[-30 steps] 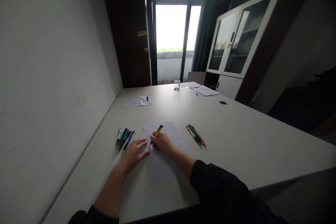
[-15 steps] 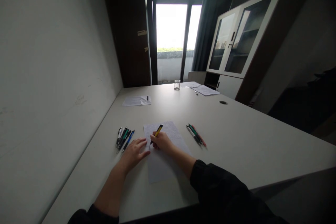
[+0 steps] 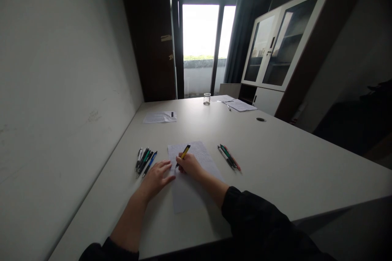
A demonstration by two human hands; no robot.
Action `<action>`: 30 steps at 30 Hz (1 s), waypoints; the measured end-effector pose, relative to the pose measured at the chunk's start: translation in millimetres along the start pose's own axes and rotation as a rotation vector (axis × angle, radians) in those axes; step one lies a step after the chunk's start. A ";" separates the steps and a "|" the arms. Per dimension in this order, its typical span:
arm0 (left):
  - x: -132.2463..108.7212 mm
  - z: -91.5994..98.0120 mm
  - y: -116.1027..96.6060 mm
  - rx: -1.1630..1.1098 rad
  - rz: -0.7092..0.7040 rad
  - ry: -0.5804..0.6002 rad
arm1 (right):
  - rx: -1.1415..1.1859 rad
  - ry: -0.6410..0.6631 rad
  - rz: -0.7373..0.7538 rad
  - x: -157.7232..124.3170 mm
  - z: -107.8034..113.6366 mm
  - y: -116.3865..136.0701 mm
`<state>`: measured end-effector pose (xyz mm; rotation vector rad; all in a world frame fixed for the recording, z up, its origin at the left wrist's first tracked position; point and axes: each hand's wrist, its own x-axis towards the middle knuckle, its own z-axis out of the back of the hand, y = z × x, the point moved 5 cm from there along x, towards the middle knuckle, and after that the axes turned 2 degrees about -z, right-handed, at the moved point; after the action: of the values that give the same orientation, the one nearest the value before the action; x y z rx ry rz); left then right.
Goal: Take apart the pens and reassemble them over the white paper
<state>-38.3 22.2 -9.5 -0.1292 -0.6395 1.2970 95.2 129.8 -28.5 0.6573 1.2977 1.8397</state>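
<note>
A sheet of paper [image 3: 192, 195] lies on the white table in front of me, its upper part covered with lines of handwriting. My right hand [image 3: 189, 164] grips a yellow and black pen [image 3: 185, 151], its tip down at the left part of the sheet. My left hand [image 3: 157, 176] lies flat with fingers spread, its fingertips and thumb at the sheet's left edge. Just left of it is a group of several pens [image 3: 145, 160], with a blue pen [image 3: 150, 164] closest to the fingers. More pens [image 3: 229, 157], in white, green and red, lie right of the sheet.
Farther back on the table [image 3: 290, 159] are a creased paper [image 3: 157, 118] with a small dark object, a clear glass [image 3: 207, 99], and stacked papers [image 3: 240, 105] with a pen beside them. A round cable hole [image 3: 261, 120] is at right. A wall [image 3: 76, 89] borders the left side.
</note>
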 end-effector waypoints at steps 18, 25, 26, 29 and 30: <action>-0.8 -5.6 5.7 0.067 -0.018 0.040 | 0.003 -0.022 0.041 -4.1 6.6 7.4; -1.0 -5.5 7.3 0.080 -0.023 0.045 | 0.002 -0.241 0.118 -6.2 37.1 10.0; -1.0 -5.4 7.1 0.081 -0.020 0.047 | -0.001 -0.274 0.127 -7.5 43.4 10.4; -1.2 -4.9 6.0 0.078 -0.010 0.051 | -0.036 -0.347 0.151 -13.0 62.1 11.4; -1.3 -4.9 5.6 0.076 -0.006 0.054 | -0.045 -0.356 0.157 -15.1 67.7 11.4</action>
<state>-40.8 23.9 -16.5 -0.0995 -0.5432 1.3056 152.5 151.7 5.9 1.0338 0.9909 1.7682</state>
